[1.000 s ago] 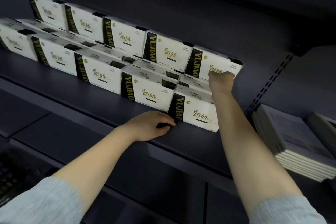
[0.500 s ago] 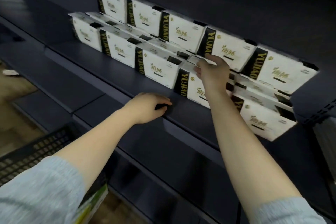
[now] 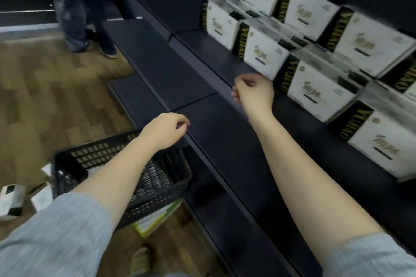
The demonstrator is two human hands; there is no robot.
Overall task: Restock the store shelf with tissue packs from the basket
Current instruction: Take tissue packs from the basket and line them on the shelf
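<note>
right hand (image 3: 255, 93): empty, fingers curled loosely inward, held over the front edge of the dark blue-grey metal store shelf (image 3: 225, 60), just beside the nearest tissue pack but not touching it.
left hand (image 3: 166, 129): empty too, fingers bent into a loose half-fist, hanging above the lower shelf's edge and over the far rim of the basket.
sleeves: light grey fabric, pushed up both forearms.
tissue packs (image 3: 319, 89): white rectangular boxes with black-and-gold end bands, lined up in a front row on the shelf, with a second row raised behind them; lettering blurred.
basket (image 3: 72, 164): black plastic lattice crate on the floor below the left forearm; its contents are mostly hidden by the arm.
under the basket: a green-and-white carton (image 3: 157, 218) pokes out at the near corner.
floor (image 3: 45, 87): brown wood-pattern planks, with a few white boxes (image 3: 11, 199) lying loose at the left of the basket.
far end: another person's legs in dark jeans (image 3: 72, 7) standing by the shelving.
</note>
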